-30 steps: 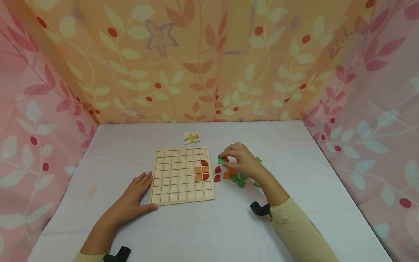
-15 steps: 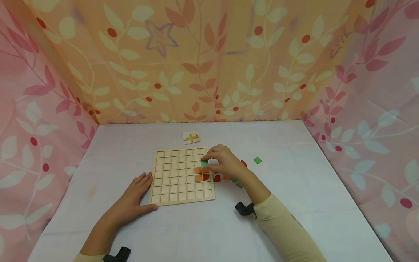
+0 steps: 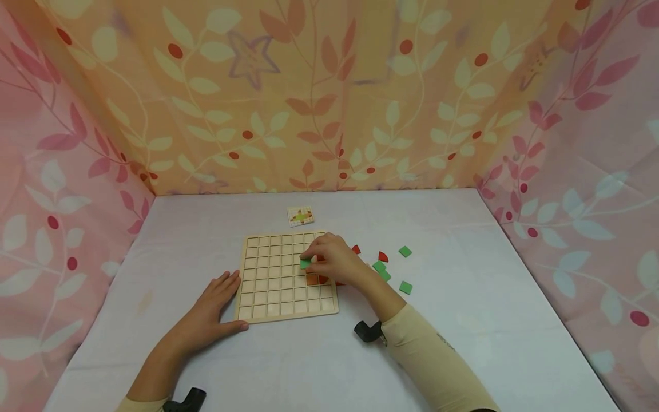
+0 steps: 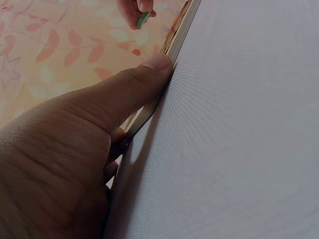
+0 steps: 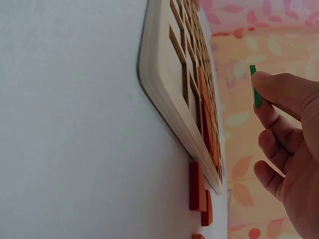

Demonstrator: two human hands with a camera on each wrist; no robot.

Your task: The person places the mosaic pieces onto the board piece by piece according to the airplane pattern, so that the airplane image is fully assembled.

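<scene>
In the head view a wooden grid board (image 3: 274,284) lies flat on the table. My left hand (image 3: 208,309) rests at its near left corner, fingers along the left edge and thumb at the front edge. The left wrist view shows the thumb (image 4: 134,84) laid against the board's side. Between thumb and fingers my right hand (image 3: 336,260) pinches a green square tile (image 3: 305,264) over the board's right half. In the right wrist view this tile (image 5: 255,86) is held above board level. Beneath the right hand, orange (image 3: 312,280) and red tiles sit in the grid, partly hidden.
Right of the board lie several green square tiles (image 3: 405,252) and red quarter-circle tiles (image 3: 383,257). A small pattern card (image 3: 300,216) lies behind the board. Patterned cloth (image 3: 319,103) walls the white table (image 3: 288,366) at the back and sides.
My right hand has carried the green tile leftward from the loose pieces to above the board, uncovering more green tiles on the right. My left hand and the board have stayed put.
</scene>
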